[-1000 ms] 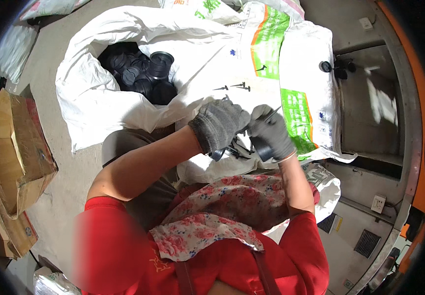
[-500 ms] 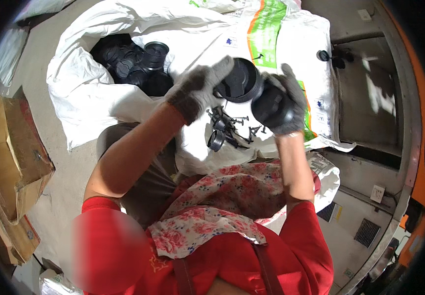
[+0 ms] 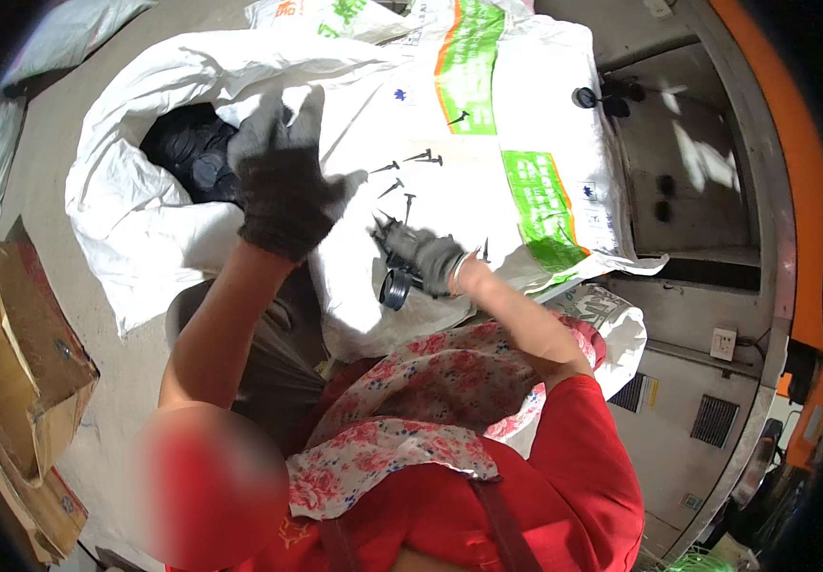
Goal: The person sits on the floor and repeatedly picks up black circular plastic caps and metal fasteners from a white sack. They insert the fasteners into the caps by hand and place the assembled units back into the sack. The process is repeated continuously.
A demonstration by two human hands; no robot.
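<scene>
My left hand (image 3: 287, 176), in a dark grey glove, is over the mouth of a white woven sack (image 3: 111, 191), fingers apart and holding nothing that I can see. Beneath and beside it, black round plastic parts (image 3: 187, 153) fill the sack's mouth. My gloved right hand (image 3: 433, 259) is low over a small heap of black plastic pegs (image 3: 392, 238); its fingers are blurred and partly lost against the dark pieces. A short black threaded ring (image 3: 394, 289) sits at the heap's near side. Several loose pegs (image 3: 409, 205) are scattered on the white sacking beyond.
A printed green panel (image 3: 545, 205) marks the sacking on the right. Past its right edge, some black round pieces (image 3: 611, 100) lie near a grey metal housing (image 3: 678, 181). Torn cardboard boxes (image 3: 25, 353) stand at the left. A floral apron (image 3: 430, 410) covers my lap.
Both hands have parted. The black round cups they held are out of them. My left hand has moved left to the sack's mouth; my right has come down to the peg heap.
</scene>
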